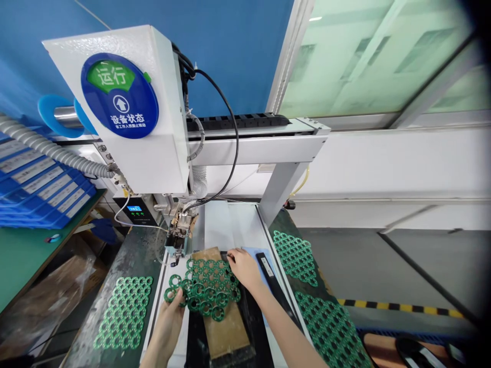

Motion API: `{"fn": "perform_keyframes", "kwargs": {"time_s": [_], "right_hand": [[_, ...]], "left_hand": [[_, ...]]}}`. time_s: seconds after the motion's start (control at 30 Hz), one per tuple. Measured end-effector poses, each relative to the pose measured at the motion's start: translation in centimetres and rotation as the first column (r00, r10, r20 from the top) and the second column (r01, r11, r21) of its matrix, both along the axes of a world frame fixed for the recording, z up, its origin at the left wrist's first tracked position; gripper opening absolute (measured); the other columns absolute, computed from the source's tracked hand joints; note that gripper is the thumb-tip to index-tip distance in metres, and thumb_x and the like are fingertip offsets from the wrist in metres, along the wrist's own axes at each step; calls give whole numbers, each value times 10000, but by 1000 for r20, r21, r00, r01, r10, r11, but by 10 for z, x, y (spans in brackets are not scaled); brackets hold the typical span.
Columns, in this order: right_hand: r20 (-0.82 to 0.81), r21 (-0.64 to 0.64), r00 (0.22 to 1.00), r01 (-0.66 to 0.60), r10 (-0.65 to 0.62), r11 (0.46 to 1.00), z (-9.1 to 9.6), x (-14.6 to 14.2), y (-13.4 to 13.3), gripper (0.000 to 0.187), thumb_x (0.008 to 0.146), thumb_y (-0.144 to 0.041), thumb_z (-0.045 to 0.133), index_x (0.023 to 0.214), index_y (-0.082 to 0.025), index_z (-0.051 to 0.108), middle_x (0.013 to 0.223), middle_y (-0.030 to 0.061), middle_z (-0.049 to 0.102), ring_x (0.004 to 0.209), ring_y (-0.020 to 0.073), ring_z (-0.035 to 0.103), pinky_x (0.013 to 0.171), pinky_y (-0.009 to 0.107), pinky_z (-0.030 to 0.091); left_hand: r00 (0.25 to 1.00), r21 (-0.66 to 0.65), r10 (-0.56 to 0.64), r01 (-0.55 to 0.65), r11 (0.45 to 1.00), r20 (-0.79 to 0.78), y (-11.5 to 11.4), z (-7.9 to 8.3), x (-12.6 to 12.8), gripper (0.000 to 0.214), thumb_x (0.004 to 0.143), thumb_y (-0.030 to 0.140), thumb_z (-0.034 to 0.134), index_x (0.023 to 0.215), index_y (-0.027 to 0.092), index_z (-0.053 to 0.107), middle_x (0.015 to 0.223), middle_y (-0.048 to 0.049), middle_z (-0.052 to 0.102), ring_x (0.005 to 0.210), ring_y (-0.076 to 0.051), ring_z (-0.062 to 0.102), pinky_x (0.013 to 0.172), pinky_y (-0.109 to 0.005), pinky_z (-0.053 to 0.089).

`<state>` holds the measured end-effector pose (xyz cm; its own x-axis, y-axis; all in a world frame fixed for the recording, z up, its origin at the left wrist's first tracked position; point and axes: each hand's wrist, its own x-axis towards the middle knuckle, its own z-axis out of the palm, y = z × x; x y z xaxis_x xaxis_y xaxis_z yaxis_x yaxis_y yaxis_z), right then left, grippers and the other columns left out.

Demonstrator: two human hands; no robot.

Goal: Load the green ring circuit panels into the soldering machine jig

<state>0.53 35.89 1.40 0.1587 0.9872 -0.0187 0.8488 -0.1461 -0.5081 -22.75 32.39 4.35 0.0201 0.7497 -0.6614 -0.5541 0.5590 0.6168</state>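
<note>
My left hand pinches the left end of a green circuit board panel made of joined rings. The panel is tilted over a brown plate on a black base. Ringed boards overlap here, and I cannot tell whether they are one panel or two. At the upper right edge, my right hand has its fingers curled against the green rings; its fingertips are partly hidden. Just behind both hands is the metal head of a white bench machine.
More green ring panels lie at the left and right of the machine bed. A black strip with a white label rests beside my right hand. Blue trays are stacked at far left, near a controller.
</note>
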Motion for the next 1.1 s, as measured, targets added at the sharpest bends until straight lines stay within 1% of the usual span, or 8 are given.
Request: {"fn": "perform_keyframes", "kwargs": {"time_s": [0.23,0.4,0.53,0.63,0.77,0.87,1.03,1.1], "right_hand": [[-64,34,998,-2,4,999,-3,4,-3,192,848,-98,493,891,-147,673,875,57,670,849,192,595,775,253,427],[-107,114,994,33,-21,993,-5,8,-12,251,836,-43,446,967,-114,649,912,81,657,868,194,598,799,272,452],[-104,202,992,97,-78,974,-8,0,-39,234,861,-100,424,979,-99,626,947,120,629,923,228,566,858,353,450],[-83,235,996,58,-39,970,-16,-14,-70,229,843,-213,514,1015,-108,625,1046,138,610,1007,265,538,901,406,446],[117,231,990,-104,79,967,-32,-27,-98,558,749,-334,655,1225,-73,525,1295,166,485,1188,339,430,947,478,439],[198,210,977,-122,80,970,-37,-25,-99,531,795,-351,620,1230,-61,526,1318,169,464,1204,324,428,947,458,456],[233,186,966,-154,109,971,-31,-17,-88,474,781,-296,658,1183,-63,568,1262,170,519,1171,317,466,930,440,478],[243,200,966,-143,93,969,-30,-16,-86,411,782,-249,659,1148,-74,592,1241,168,535,1158,314,476,929,444,475]], "left_hand": [[1000,-19,21,-21,1000,7,1,0,3,177,838,56,515,800,109,680,848,-58,660,796,-116,608,725,-194,511],[999,-26,43,-43,999,19,2,-1,4,190,840,48,508,750,112,663,847,-54,657,831,-120,612,748,-198,513],[998,-50,70,-70,996,4,4,1,6,203,843,40,501,731,120,651,794,-34,649,764,-97,614,723,-183,517],[997,-64,77,-76,995,10,5,3,9,205,856,47,483,778,123,657,870,-44,667,809,-103,624,719,-181,520],[998,-63,68,-68,996,-1,8,9,12,216,869,42,457,847,100,664,942,-71,680,873,-126,633,751,-204,528],[998,-64,68,-68,996,1,11,12,13,231,875,42,444,845,95,667,935,-74,689,868,-123,639,770,-207,527],[999,-65,44,-43,997,24,14,11,14,241,888,73,437,879,110,675,890,-56,697,856,-119,644,768,-211,524],[998,-91,39,-35,995,39,14,10,15,245,889,90,446,831,115,683,828,-44,697,846,-121,645,754,-209,524]]}}
